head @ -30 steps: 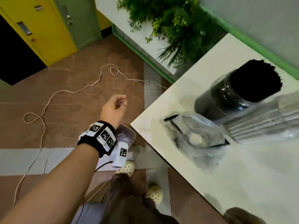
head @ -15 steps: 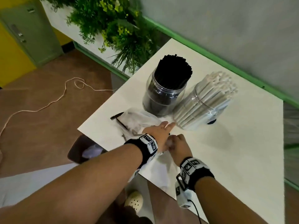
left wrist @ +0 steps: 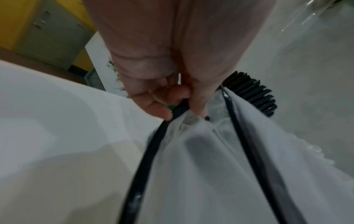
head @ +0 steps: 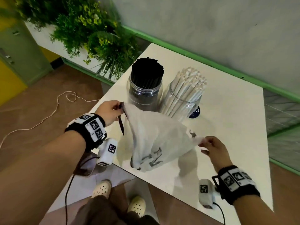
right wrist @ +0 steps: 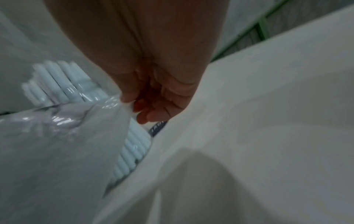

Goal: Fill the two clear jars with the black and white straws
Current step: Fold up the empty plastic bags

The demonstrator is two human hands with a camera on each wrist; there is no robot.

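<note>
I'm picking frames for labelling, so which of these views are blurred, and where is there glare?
Head view: mostly sharp; black straws and white straws read clearly, wide-angle bending at the edges. Left wrist view: dim and soft, the bag smeared below the left hand. Right wrist view: blurred overall, with bright glare streaks on the plastic beside the right hand.

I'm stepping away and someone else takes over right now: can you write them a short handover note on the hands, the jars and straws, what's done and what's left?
Left hand: pinches the black-trimmed edge of the plastic bag, held up over the table.
Right hand: pinches the bag's opposite corner, so it hangs stretched between both hands.
Jars: the left clear jar stands packed with black straws; the right clear jar beside it is packed with white straws.
Done: both jars look full.
Left: the bag looks empty, though I can't fully see inside; probably just put it away.
</note>
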